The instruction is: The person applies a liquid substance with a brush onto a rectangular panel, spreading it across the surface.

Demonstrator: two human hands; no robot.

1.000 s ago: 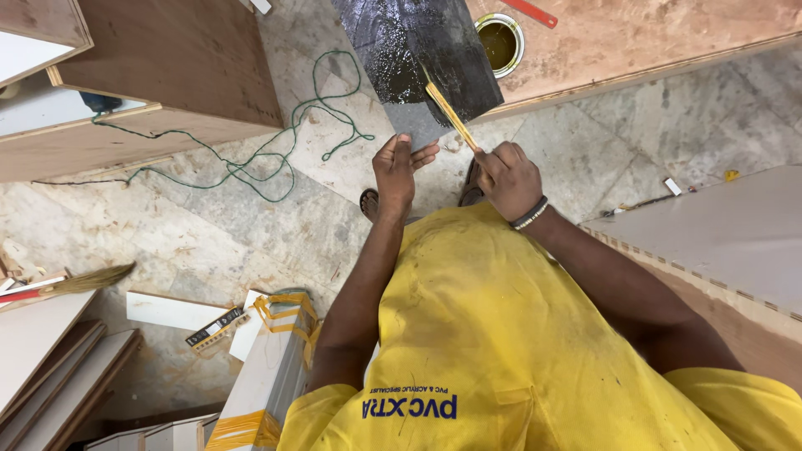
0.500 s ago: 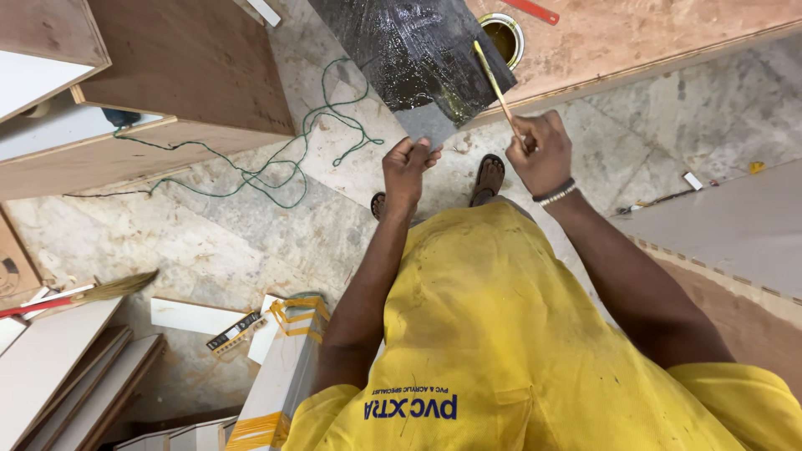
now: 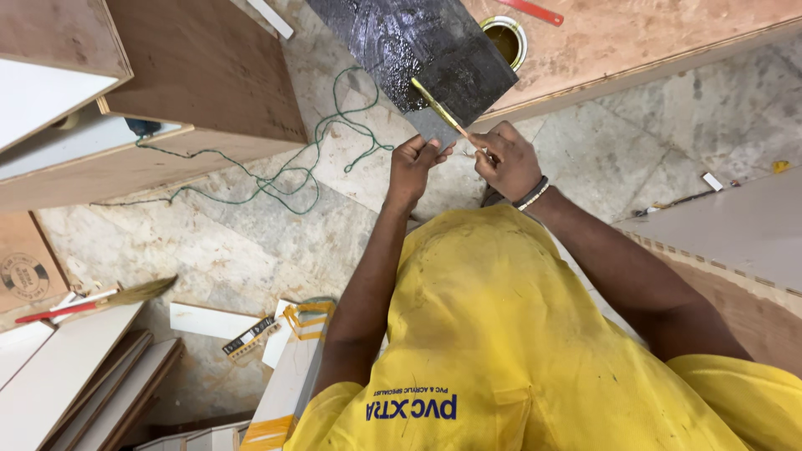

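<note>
- The right hand [image 3: 506,159] pinches the thin handle of a brush [image 3: 441,111]; its grip is pressed together on the handle close to the knuckles.
- The brush slants up and to the left from that hand, and its yellow bristle end lies on a dark panel [image 3: 418,46].
- The dark panel is a flat rectangular board, glossy and wet-looking black over most of its face, with a duller grey corner nearest the person.
- The left hand [image 3: 415,163] holds that grey corner, fingers curled over the edge and the thumb pointing toward the right hand; its grip is closed on the panel.
- The two hands are just beside each other, over the stone floor [image 3: 209,242].
- A beaded wristband [image 3: 532,194] sits on the right wrist.
- An open round tin [image 3: 504,35] with brownish liquid stands on a plywood sheet [image 3: 635,38] just beside the panel's far right edge.
- A red strip-shaped tool [image 3: 535,11] lies on the same sheet, beyond the tin.
- A green cord [image 3: 326,142] loops across the floor to the left of the panel, running toward a plywood cabinet [image 3: 200,75].
- White boards [image 3: 67,384] are stacked at lower left, well apart from the hands.
- The person wears a yellow shirt [image 3: 501,334].
</note>
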